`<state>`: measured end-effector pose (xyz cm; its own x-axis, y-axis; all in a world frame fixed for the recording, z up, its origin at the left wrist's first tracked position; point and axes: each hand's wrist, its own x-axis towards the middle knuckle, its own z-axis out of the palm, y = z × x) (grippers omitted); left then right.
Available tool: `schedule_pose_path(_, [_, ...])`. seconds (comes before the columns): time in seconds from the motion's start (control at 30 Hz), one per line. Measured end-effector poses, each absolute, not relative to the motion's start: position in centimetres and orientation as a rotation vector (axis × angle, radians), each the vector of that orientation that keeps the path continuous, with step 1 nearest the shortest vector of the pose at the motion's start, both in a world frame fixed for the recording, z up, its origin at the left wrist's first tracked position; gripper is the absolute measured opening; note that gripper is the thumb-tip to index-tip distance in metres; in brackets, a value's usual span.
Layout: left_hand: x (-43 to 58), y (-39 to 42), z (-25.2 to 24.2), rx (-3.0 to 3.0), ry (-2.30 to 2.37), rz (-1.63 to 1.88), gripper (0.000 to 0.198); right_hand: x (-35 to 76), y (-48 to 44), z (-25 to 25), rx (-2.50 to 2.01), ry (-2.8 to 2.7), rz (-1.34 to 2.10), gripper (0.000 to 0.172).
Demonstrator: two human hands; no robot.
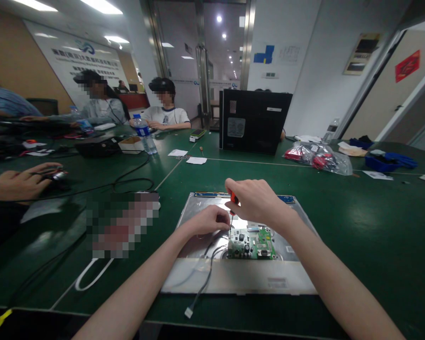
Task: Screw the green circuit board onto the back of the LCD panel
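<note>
A silver metal panel (198, 208) lies flat on the green table in front of me, with a small green circuit board (252, 243) mounted on it. My right hand (257, 202) is closed round a red-handled screwdriver (233, 199), whose tip points down at the board's upper left corner. My left hand (208, 220) is closed in a pinch right beside the screwdriver shaft, resting on the panel. A grey cable with a white plug (189, 312) runs from the board over the panel's front edge.
A black computer case (254, 121) stands behind the panel. A bag with red parts (318, 157) and blue items (389, 161) lie at the right. A water bottle (144, 134), boxes and black cables are at the left, where another person's hand (19, 182) rests. Two people sit at the far end.
</note>
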<state>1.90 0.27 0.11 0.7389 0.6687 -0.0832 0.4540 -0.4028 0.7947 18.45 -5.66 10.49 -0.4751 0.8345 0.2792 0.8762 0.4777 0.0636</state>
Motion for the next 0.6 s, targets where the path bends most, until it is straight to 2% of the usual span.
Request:
schedule_pose_path(0.23, [1.92,0.05,0.49,2.085,0.878,0.29,0.003,18.37,-5.31,10.42,-1.619,-2.49,-0.408,0.033])
schedule_pose_path(0.43, [1.89,0.34,-0.12,2.035,0.848,0.302,0.004,18.71,-6.01,10.71,-1.435,-2.545,-0.232,0.019])
schedule_pose_path(0.6, [1.98,0.09,0.29,2.064,0.866,0.309,0.003,18.43,-5.44,10.33,-1.51,-2.528,-0.271,0.018])
